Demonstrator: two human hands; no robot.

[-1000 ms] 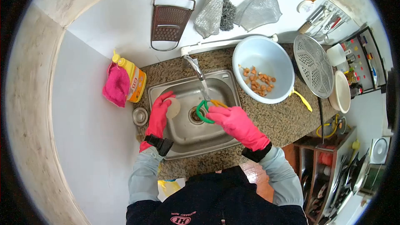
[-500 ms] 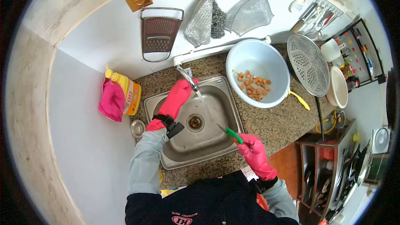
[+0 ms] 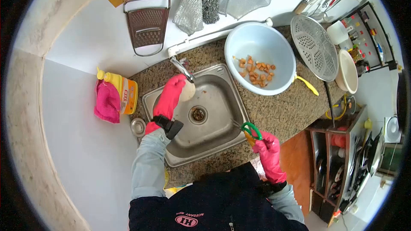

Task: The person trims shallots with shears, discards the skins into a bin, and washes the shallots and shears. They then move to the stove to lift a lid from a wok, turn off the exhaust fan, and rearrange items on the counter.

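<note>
My left hand (image 3: pixel 172 92), in a pink rubber glove, is closed beside the chrome faucet (image 3: pixel 183 69). A pale, round piece (image 3: pixel 187 91) shows at its fingers, under the spout and over the steel sink (image 3: pixel 209 130); its kind is unclear. My right hand (image 3: pixel 268 147), gloved the same way, is closed around a small tool (image 3: pixel 251 131) with a green loop, an orange part and a thin metal tip. That tool is held over the sink's right front edge, its tip pointing into the basin. The drain (image 3: pixel 198 114) lies between my hands.
A pale blue basin (image 3: pixel 280 77) of cut orange-brown pieces (image 3: pixel 257 72) stands on the granite counter (image 3: pixel 274 113) at the right. Beside it are a yellow handle (image 3: pixel 307 85) and a perforated steel disc (image 3: pixel 316 47). A yellow bottle (image 3: pixel 128 96) with a pink cloth (image 3: pixel 107 102) stands left.
The water stream under the spout no longer shows, and the pale round piece has come into view by my left hand. My right hand has turned the tool, so its green loop shows.
</note>
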